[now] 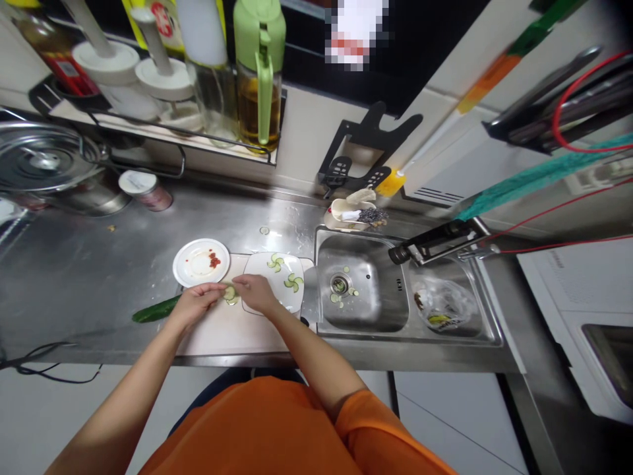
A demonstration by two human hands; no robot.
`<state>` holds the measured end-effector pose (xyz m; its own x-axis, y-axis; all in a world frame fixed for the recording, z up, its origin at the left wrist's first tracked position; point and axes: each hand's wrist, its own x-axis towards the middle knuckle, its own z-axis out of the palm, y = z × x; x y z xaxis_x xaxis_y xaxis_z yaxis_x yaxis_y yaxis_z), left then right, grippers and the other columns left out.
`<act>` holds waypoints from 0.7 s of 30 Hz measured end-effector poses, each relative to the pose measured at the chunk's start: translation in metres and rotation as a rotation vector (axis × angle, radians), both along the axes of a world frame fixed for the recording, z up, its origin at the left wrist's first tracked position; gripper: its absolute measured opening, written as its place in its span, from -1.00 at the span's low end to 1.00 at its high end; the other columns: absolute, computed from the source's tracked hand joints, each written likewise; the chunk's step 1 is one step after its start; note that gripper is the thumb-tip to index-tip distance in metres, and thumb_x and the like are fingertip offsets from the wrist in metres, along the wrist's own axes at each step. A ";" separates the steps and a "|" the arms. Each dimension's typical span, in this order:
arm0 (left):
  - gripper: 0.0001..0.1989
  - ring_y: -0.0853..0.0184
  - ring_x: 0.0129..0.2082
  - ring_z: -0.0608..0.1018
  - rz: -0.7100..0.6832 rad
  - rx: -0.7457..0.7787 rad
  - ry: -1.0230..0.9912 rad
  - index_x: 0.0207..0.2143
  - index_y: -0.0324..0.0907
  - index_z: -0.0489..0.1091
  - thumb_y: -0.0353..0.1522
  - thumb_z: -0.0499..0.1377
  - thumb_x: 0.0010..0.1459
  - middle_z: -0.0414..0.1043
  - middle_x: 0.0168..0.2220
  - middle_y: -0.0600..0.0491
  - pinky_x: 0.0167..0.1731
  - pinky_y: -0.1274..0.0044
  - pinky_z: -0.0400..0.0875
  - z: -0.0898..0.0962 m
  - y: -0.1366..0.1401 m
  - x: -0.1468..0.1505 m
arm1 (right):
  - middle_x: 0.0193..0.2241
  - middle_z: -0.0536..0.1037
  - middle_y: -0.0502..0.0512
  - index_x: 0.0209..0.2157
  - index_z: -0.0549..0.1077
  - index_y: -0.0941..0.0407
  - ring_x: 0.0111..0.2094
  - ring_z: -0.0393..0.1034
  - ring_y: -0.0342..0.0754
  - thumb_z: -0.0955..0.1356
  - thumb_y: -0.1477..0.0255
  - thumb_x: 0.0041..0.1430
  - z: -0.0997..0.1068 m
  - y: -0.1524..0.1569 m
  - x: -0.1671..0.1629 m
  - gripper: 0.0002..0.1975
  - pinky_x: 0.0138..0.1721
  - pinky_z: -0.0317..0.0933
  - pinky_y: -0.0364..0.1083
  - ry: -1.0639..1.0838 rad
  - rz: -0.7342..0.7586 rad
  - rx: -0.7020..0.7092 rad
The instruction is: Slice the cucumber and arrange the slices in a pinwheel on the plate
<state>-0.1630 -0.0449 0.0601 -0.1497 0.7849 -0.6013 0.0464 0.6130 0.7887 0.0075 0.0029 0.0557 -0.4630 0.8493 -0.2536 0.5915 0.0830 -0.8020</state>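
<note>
Over the light cutting board [217, 336], my left hand [198, 302] pinches a thin cucumber slice [229, 294] at its fingertips. My right hand [257, 292] is also closed in a pinch, just right of the slice and over the left edge of a white square plate [281, 305]; what its fingertips hold is too small to make out. Cucumber pieces [293, 283] lie on that plate in two pinwheel shapes. A cut cucumber [155, 310] rests left of the board. Behind my left hand stands a small round white plate [192, 272] with red bits on it.
To the right is a steel sink [378, 310] with slices around its drain. A clear plastic bag [448, 303] lies in the side basin. At the back left stand a pot [93, 194] and a small can [147, 191], below a rack with an oil bottle [254, 99].
</note>
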 end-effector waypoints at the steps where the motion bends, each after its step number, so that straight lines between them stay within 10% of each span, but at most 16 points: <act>1: -0.57 0.54 -0.66 0.20 -0.004 -0.008 -0.028 -0.29 -0.28 0.52 -0.18 0.31 -0.22 0.28 -0.68 0.18 -0.65 0.65 0.03 0.001 0.001 0.004 | -0.30 0.59 -0.03 -0.27 0.56 0.06 -0.24 0.41 -0.12 0.30 0.45 0.20 0.001 0.001 0.003 -0.83 -0.15 0.19 -0.16 0.067 -0.027 -0.073; 15: -0.75 0.57 -0.65 0.28 0.082 -0.312 -0.562 -0.31 -0.26 0.34 -0.22 0.14 0.18 0.42 -0.44 0.00 -0.74 0.73 0.09 -0.002 0.011 0.046 | -0.49 0.54 -0.05 -0.43 0.58 0.11 -0.40 0.36 -0.16 0.41 0.45 0.00 0.030 0.014 0.042 -0.93 -0.32 0.19 -0.20 0.251 -0.114 -0.274; 21: -0.80 0.60 -0.65 0.29 0.113 -0.259 -0.730 -0.26 -0.30 0.40 -0.49 0.27 0.00 0.34 -0.54 0.10 -0.71 0.77 0.12 -0.005 0.015 0.045 | -0.53 0.53 -0.04 -0.42 0.60 0.12 -0.44 0.34 -0.17 0.39 0.47 0.00 0.025 0.022 0.054 -0.89 -0.37 0.16 -0.21 0.259 -0.085 -0.298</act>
<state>-0.1177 -0.0300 0.0549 0.2837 0.6093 -0.7405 -0.5021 0.7522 0.4266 0.0615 0.0251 0.0809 -0.4756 0.7942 -0.3783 0.3613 -0.2157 -0.9072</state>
